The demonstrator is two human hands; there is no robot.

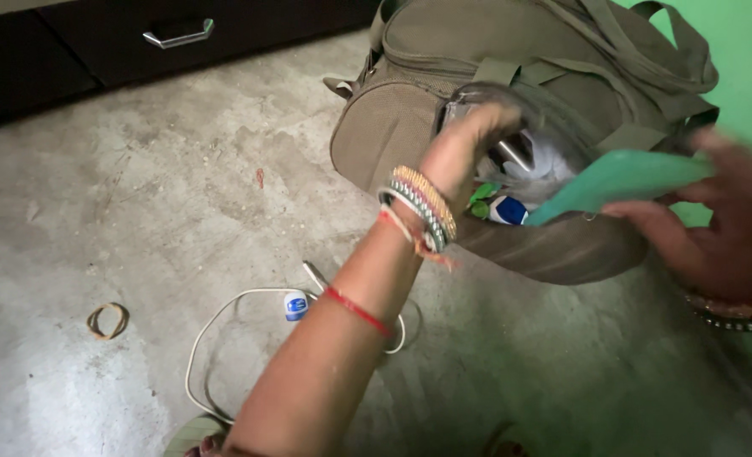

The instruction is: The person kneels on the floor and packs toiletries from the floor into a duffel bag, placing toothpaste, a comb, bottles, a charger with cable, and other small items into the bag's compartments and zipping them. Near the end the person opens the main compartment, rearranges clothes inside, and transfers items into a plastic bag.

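Observation:
An olive-green canvas bag [410, 127] lies on the concrete floor with a side pocket gaping. My left hand [469, 140], wrist stacked with bangles, grips the pocket's upper edge and holds it wide. My right hand [718, 224] pinches a flat teal-green pouch [621, 182] whose tip pokes into the pocket mouth. Inside the pocket sit a white and blue bottle [506, 211], something green and a pale plastic wrap. Both hands are blurred by motion.
A white cable [215, 326] loops on the floor by my forearm, with a small white and blue jar [295, 305] on it. A brown rubber band [107, 321] lies at the left. Dark drawers with a metal handle [179, 35] run along the back. A green wall stands at the right.

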